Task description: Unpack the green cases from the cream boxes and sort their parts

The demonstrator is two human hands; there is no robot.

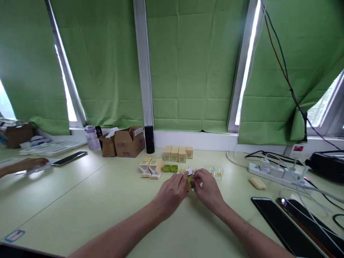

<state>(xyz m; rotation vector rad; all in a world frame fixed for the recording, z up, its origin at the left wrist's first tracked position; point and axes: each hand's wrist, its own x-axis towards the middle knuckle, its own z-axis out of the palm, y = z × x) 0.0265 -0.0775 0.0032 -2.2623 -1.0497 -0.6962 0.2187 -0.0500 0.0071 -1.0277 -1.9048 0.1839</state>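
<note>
- Lower centre of frame: left hand and right hand meet, fingers closed around a small tan box.
- Just above: row of closed boxes.

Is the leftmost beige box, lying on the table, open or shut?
Open: the leftmost small beige cardboard box lies with its end flaps spread outward.
</note>
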